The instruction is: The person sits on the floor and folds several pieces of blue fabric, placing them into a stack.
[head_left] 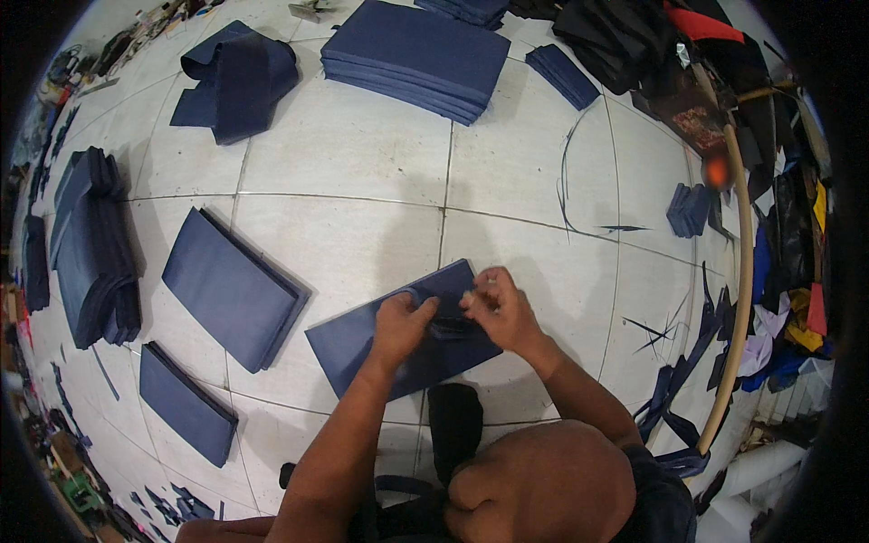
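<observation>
Both hands are over a dark blue fabric panel stack lying slantwise on the tiled floor. My left hand rests on it, fingers curled and thumb pressed in, with a greyish edge showing at the fingertips. A little above the panel's right part, my right hand has its fingers drawn together in a pinch. Whatever either hand holds is too small or hidden to name. Between the hands, a small black folded piece lies on the panel.
Blue panel stacks lie to the left, beside a tall folded pile. A large stack and crumpled cloth lie farther off. A curved wooden pole borders clutter at right. Thin offcuts scatter nearby.
</observation>
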A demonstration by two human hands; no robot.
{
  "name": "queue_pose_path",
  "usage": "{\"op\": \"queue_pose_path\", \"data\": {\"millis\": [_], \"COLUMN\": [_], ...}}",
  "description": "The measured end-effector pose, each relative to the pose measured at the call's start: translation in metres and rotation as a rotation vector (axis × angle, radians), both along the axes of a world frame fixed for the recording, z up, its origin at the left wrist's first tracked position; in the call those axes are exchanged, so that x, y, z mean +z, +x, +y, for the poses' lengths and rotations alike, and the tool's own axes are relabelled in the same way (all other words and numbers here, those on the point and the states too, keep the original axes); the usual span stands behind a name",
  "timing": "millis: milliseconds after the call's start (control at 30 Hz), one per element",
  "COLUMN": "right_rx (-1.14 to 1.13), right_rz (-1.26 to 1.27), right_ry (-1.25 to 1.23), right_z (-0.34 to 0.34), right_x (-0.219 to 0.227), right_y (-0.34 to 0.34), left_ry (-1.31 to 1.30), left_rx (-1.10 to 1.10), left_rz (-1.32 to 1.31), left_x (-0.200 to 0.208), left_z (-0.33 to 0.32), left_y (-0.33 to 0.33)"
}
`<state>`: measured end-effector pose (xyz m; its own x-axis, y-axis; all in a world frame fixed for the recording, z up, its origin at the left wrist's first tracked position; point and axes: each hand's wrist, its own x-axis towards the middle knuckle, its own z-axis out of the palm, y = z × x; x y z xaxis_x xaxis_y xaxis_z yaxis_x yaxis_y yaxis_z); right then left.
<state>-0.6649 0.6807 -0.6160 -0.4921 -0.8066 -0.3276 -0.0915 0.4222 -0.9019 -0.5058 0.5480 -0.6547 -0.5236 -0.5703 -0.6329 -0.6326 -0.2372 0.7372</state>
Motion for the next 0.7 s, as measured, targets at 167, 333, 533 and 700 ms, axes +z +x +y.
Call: {"op": "queue_pose_path", "data": {"millis": [167,333,533,700], "right_rx": [0.352,0.356,0.274,0.179], "right_rz": [0.804,0.681,0.586,0.269], "right_ry": [-0.019,-0.062,-0.051,-0.028], "right_z": [0.0,-0.004,-0.004,-0.002], "right_x": [-0.029,-0.035,-0.009,0.003], "right_y": [-0.019,-0.014,0.011,0.02], "left_ry": [0.084,0.053,0.003,0.055], "left_rx": [0.039,0.006,0.017,0.02], "left_rz": [0.083,0.05,0.084,0.062], "left_x": [0.0,0.012,0.006,0.012], "left_z": [-0.001,-0.004,-0.004,-0.004], "left_y": [0.002,0.002,0.004,0.002]}}
